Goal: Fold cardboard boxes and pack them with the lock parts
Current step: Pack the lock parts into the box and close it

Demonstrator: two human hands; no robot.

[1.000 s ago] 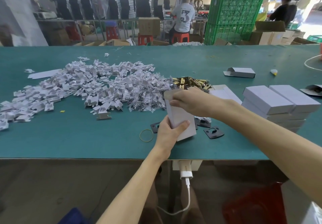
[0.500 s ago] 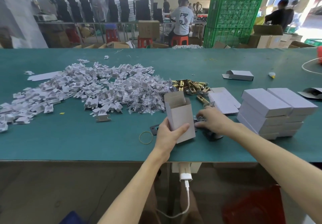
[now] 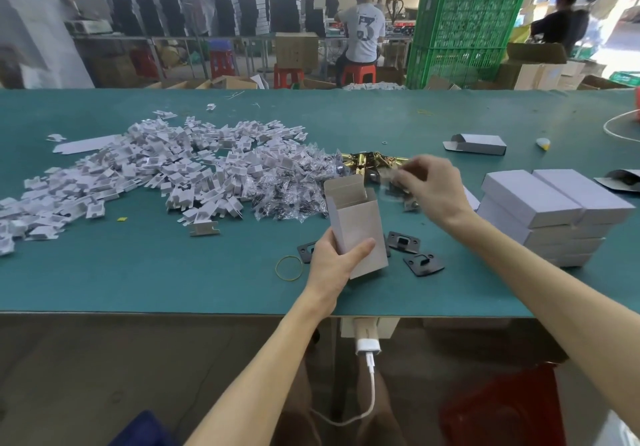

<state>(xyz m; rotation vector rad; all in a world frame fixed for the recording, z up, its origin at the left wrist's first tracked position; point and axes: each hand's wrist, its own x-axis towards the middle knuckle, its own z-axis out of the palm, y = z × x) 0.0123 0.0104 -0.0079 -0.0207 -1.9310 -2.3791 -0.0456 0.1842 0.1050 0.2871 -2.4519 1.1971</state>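
Note:
My left hand (image 3: 334, 261) grips a small white cardboard box (image 3: 356, 225) that stands upright with its top flap open. My right hand (image 3: 431, 192) hovers just right of the box's open top and pinches a small blurred part, seemingly a clear bag (image 3: 398, 182). Black lock plates (image 3: 403, 240) lie on the green table (image 3: 173, 272) beside the box. Brass lock parts (image 3: 367, 163) lie behind it.
A big heap of white card inserts (image 3: 138, 175) and small clear bags (image 3: 291, 189) covers the table's left. Stacked closed boxes (image 3: 554, 217) stand at the right, an open-ended box (image 3: 476, 144) farther back. A yellow rubber band (image 3: 289, 267) lies near my left hand. People work behind.
My right hand went down to the black plates beside the box, then rose to the right of the box's open top with a small part pinched. My left hand keeps the box upright.

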